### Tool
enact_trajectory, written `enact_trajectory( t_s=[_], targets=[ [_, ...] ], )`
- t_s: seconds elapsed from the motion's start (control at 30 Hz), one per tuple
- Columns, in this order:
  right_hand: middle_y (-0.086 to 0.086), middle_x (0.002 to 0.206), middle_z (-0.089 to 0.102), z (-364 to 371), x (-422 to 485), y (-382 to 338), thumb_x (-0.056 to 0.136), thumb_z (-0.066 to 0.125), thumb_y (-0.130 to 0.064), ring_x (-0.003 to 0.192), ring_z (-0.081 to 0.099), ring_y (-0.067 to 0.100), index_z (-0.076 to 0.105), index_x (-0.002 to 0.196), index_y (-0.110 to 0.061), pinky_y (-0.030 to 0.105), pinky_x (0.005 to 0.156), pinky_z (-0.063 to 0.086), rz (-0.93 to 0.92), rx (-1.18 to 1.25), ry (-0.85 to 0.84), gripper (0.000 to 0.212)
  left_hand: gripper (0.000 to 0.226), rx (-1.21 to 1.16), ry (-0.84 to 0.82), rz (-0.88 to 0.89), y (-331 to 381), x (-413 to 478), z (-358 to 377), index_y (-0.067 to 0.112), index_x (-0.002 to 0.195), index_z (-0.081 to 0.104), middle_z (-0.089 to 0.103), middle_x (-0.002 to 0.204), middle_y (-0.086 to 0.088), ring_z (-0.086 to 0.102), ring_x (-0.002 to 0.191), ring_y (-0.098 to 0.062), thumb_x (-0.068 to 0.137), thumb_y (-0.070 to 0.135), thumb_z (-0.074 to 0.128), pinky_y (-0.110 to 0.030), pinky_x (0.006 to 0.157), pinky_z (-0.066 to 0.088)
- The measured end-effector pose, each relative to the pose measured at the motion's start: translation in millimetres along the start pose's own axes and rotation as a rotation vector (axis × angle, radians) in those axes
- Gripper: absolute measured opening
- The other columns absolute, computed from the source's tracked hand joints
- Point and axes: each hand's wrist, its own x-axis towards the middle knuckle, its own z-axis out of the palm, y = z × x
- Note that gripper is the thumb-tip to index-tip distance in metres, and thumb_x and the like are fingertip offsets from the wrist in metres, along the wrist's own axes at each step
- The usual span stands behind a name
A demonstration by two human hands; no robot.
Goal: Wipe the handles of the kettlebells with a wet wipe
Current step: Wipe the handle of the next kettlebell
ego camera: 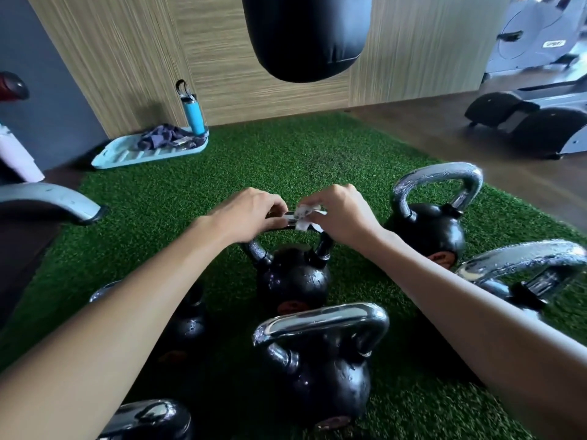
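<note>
1. R hand (pixel 343 214): fingers curled tight, pinching the wet wipe (pixel 306 217) against the top bar of the handle (pixel 259 251). The wipe is bunched up, w/ a loose corner sticking out.
2. L hand (pixel 251 214): fingers curled over the same bar, just left of the wipe and nearly touching my R fingertips. My read is that it's steadying the bar.
3. Task thing: the mid kettlebell (pixel 292 277) sits straight below both hands, upright on the turf (pixel 286 160).
4. Risk: the wipe is small and wadded, so a hard drag could tear it or pull it off the bar. I'd guess the two handle legs get missed if I only work the top.
5. Risk: the metal looks beaded w/ moisture, so my L grip could slip. A sideways tug might then rock the bell into the near kettlebell (pixel 330 369), just my side of it.
6. Room: it's tight on the R, w/ the back kettlebell (pixel 428 230) just beside my R wrist and the R kettlebell (pixel 524 258) under that forearm. Another bell (pixel 187 319) lies under my L forearm.
7. Open turf lies beyond both hands and out to the L. The turf edge meets the wood floor (pixel 444 131) far R. The punch bag (pixel 305 36) hangs above and beyond, well apart from the hands.
</note>
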Motion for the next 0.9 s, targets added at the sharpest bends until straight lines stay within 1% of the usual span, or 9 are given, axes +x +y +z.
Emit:
enact_trajectory(
  t_s=[0.17,0.27,0.33,0.5,0.57,0.67,0.73,0.8,0.9],
  targets=[
    [-0.009,0.099,0.078,-0.7,-19.2,12.5,0.087,0.077,-0.018,0.079,0.07,0.004,0.079,0.104,-0.028,0.021,0.068,0.056,0.014,0.01,0.087,0.02,0.028,0.064,0.028,-0.015,-0.9,-9.2,4.4,0.032,0.114,0.061,0.055,0.089,0.009,0.058,0.078,-0.011,0.093,0.051,0.059,-0.04,0.075,0.056],
    [-0.006,0.098,0.078,-1.6,-26.3,37.0,0.087,0.077,-0.025,0.058,0.056,-0.015,0.078,0.109,-0.025,0.002,0.049,0.036,0.138,0.097,0.052,0.022,0.017,0.089,0.046,0.0,1.5,-14.4,2.9,0.035,0.103,0.06,0.053,0.084,0.006,0.058,0.075,-0.013,0.095,0.05,0.059,-0.04,0.072,0.055],
    [-0.004,0.093,0.078,-0.7,-27.5,44.5,0.086,0.077,-0.027,0.046,0.051,-0.015,0.078,0.109,-0.024,0.006,0.042,0.035,0.189,0.184,0.018,0.023,0.013,0.09,0.058,0.011,2.8,-18.6,1.6,0.035,0.097,0.06,0.056,0.08,0.006,0.058,0.071,-0.014,0.096,0.048,0.059,-0.04,0.069,0.055],
    [-0.015,0.091,0.075,-10.6,-22.9,39.2,0.08,0.083,-0.024,0.06,0.057,-0.014,0.078,0.108,-0.025,0.006,0.054,0.044,0.078,0.214,-0.057,0.029,0.014,0.093,0.077,0.01,-1.7,-31.0,5.3,0.04,0.099,0.059,0.056,0.078,0.007,0.056,0.071,-0.012,0.094,0.053,0.058,-0.034,0.064,0.05],
    [-0.018,0.081,0.072,-12.4,-25.6,43.3,0.077,0.085,-0.024,0.055,0.056,-0.014,0.079,0.106,-0.024,0.007,0.05,0.04,0.08,0.229,-0.085,0.029,0.013,0.079,0.094,0.006,-4.1,-35.8,6.6,0.041,0.1,0.059,0.057,0.079,0.007,0.057,0.074,-0.013,0.094,0.052,0.057,-0.035,0.067,0.05],
    [-0.018,0.072,0.066,2.3,-42.4,56.3,0.075,0.086,-0.027,0.048,0.053,-0.015,0.079,0.103,-0.02,0.007,0.044,0.036,0.161,0.232,-0.121,0.03,0.013,0.087,0.108,-0.005,-5.3,-41.2,5.9,0.043,0.102,0.061,0.056,0.078,0.008,0.057,0.074,-0.012,0.095,0.053,0.056,-0.037,0.071,0.053],
    [-0.019,0.067,0.065,19.3,-54.1,60.8,0.075,0.086,-0.03,0.043,0.049,-0.009,0.081,0.094,-0.021,0.008,0.044,0.032,0.219,0.224,-0.178,0.021,0.012,0.089,0.109,-0.008,-5.8,-43.4,6.3,0.042,0.101,0.062,0.056,0.077,0.008,0.056,0.072,-0.011,0.096,0.052,0.057,-0.036,0.069,0.051],
    [-0.017,0.055,0.059,28.5,-58.8,62.4,0.076,0.085,-0.033,0.039,0.043,-0.005,0.08,0.085,-0.023,0.01,0.041,0.029,0.288,0.271,-0.158,0.014,0.012,0.096,0.115,-0.015,-5.2,-43.9,7.3,0.042,0.101,0.061,0.057,0.076,0.008,0.057,0.071,-0.011,0.096,0.051,0.056,-0.033,0.064,0.049],
    [-0.013,0.058,0.063,26.7,-55.9,68.1,0.075,0.085,-0.036,0.045,0.041,-0.001,0.08,0.087,-0.026,0.012,0.042,0.03,0.329,0.347,-0.097,0.017,0.012,0.088,0.133,-0.014,-6.2,-41.1,8.5,0.041,0.101,0.062,0.057,0.073,0.01,0.057,0.068,-0.01,0.097,0.05,0.056,-0.032,0.059,0.048]
  ],
)
